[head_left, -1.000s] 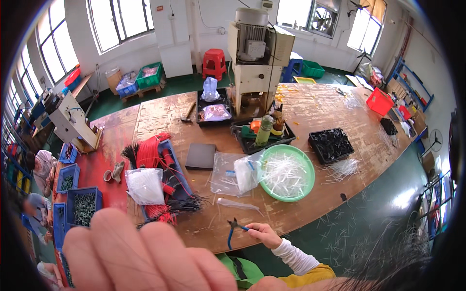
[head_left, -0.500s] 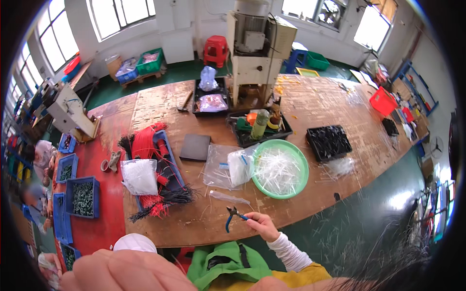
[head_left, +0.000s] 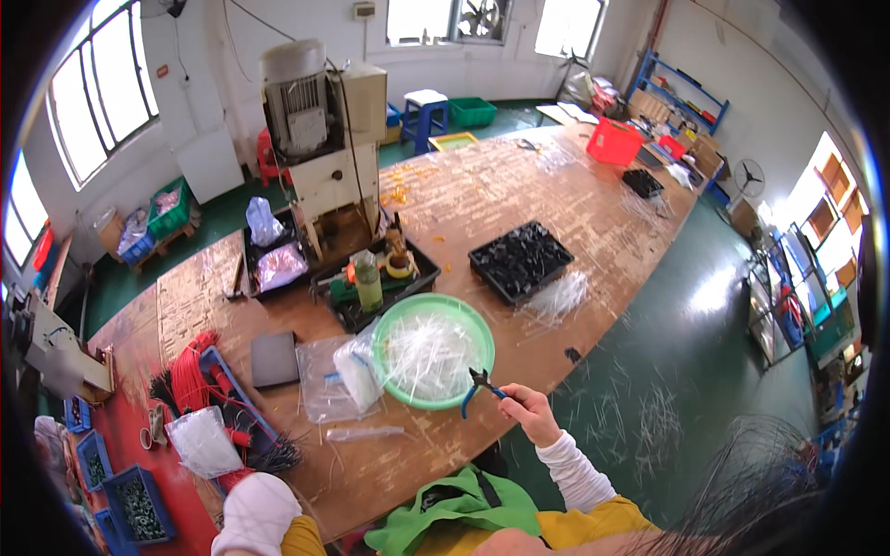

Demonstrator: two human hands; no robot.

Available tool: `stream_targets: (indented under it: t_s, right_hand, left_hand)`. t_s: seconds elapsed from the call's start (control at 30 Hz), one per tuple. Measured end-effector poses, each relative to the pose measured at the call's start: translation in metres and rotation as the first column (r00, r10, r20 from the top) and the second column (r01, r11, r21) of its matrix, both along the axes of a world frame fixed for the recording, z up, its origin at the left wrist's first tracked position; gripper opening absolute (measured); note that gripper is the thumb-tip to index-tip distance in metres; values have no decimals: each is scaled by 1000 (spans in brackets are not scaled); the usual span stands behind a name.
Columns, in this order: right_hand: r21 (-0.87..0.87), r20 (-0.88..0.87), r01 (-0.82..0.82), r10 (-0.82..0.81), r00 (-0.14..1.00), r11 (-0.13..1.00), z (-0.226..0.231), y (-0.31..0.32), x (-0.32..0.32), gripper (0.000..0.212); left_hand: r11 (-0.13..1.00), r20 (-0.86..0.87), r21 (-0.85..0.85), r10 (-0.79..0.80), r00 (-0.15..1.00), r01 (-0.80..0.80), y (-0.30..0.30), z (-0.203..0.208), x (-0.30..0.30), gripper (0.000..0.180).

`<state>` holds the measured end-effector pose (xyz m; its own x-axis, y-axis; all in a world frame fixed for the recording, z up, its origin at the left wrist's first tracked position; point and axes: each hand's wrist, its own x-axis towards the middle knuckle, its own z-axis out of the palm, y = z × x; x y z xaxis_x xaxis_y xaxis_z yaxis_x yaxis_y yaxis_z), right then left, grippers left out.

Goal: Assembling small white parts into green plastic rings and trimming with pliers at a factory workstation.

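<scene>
Right grip (head_left: 530,415) closed round one handle of blue-handled pliers (head_left: 479,377); other handle swung free, cutting end spread. Pliers overlap the green basin's (head_left: 432,404) near-right rim in view; contact can't be told. Left grip out of sight, state can't be told; white sleeve (head_left: 260,508) shows. Near edge of desk (head_left: 547,181) passes below right grip, green floor (head_left: 686,343) beyond. Bare wood between basin and edge. Basin: white strips (head_left: 428,357). Black tray (head_left: 489,281): black pieces (head_left: 521,258). Blue tray (head_left: 243,394): red wires (head_left: 191,378).
</scene>
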<state>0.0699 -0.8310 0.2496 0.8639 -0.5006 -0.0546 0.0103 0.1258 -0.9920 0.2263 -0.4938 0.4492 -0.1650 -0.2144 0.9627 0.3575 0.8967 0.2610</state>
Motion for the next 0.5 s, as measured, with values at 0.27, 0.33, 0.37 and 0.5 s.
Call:
stream_targets:
  t_s: [0.27, 0.33, 0.37, 0.5]
  right_hand:
    - [55, 44, -141, 139, 989, 988, 19, -117, 7, 17]
    - [151, 75, -201, 192, 979, 968, 19, -131, 14, 18]
    - [229, 97, -228, 210, 973, 946, 16, -139, 19, 18]
    - [216, 57, -195, 187, 981, 957, 6, -164, 40, 17]
  left_hand:
    - [-258, 440, 597, 897, 41, -760, -220, -152, 15, 25]
    - [-161, 441, 764, 837, 323, -625, -268, -201, 3, 30]
    - [-112, 399, 822, 813, 424, -558, -289, -225, -7, 32]
    - [16, 137, 978, 703, 698, -208, -327, -234, -19, 30]
